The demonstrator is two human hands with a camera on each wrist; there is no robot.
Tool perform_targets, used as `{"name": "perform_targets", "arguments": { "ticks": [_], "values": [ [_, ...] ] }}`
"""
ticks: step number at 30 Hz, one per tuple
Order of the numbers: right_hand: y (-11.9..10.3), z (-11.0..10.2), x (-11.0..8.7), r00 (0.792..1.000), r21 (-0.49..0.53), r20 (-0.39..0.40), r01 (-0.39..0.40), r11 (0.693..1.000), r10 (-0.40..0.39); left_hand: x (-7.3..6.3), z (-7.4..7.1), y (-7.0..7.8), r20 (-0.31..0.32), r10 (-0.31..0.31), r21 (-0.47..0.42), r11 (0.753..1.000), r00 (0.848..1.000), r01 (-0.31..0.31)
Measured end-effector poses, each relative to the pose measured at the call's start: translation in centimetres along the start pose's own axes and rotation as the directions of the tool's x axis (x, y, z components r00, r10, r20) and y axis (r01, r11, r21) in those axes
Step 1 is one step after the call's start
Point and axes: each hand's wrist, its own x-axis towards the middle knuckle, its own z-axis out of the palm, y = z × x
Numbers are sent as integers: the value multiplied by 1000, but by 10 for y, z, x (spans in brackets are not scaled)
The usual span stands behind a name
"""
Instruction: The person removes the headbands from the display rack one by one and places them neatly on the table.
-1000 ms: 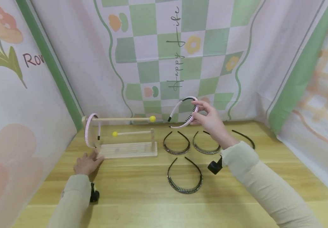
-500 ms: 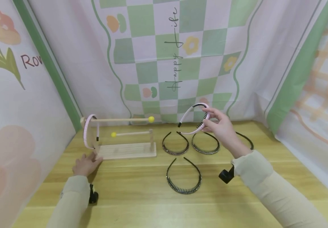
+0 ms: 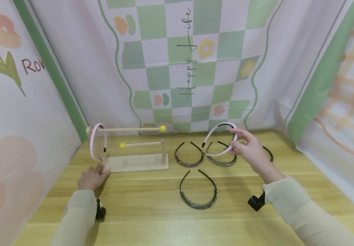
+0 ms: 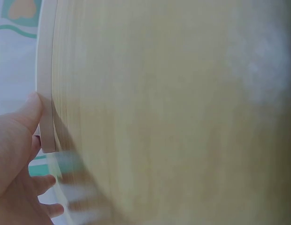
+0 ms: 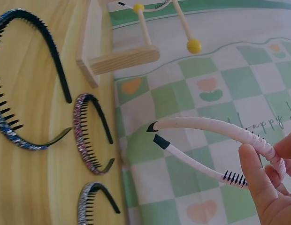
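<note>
In the head view my right hand [image 3: 252, 150] pinches a pink headband [image 3: 234, 141] between thumb and fingers, above the back of the table. The right wrist view shows its two dark-tipped ends pointing away from the hand, with black comb teeth inside. At the left, my left hand [image 3: 91, 178] holds the near left end of a wooden rack [image 3: 138, 162], thumb along the base edge in the left wrist view. Another pink headband [image 3: 92, 141] hangs on the rack's upper rod [image 3: 130, 129]. The shorter lower rod [image 3: 141, 143] carries no headband.
Dark toothed headbands lie on the wooden table [image 3: 140, 225]: one [image 3: 190, 164] right of the rack, another [image 3: 224, 164] beside it, a third [image 3: 199, 206] nearer me. A further dark headband [image 3: 270, 154] is partly hidden behind my right hand. Patterned cloth [image 3: 156, 54] walls the back.
My right hand has moved right and down with the pink headband, away from the rack and lower over the dark headbands. My left hand has stayed at the rack's end.
</note>
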Motion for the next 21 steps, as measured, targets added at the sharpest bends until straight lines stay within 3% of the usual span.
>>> {"name": "perform_targets", "arguments": {
  "ticks": [13, 21],
  "values": [
    [31, -11, -23, 999, -85, 23, 35, 996, -33, -1, -2, 0, 10, -14, -28, 1000, 1000, 14],
    [44, -20, -35, 999, -122, 49, 7, 993, -1, 1, 0, -1, 11, -2, -20, 1000, 1000, 2]
  ]
}}
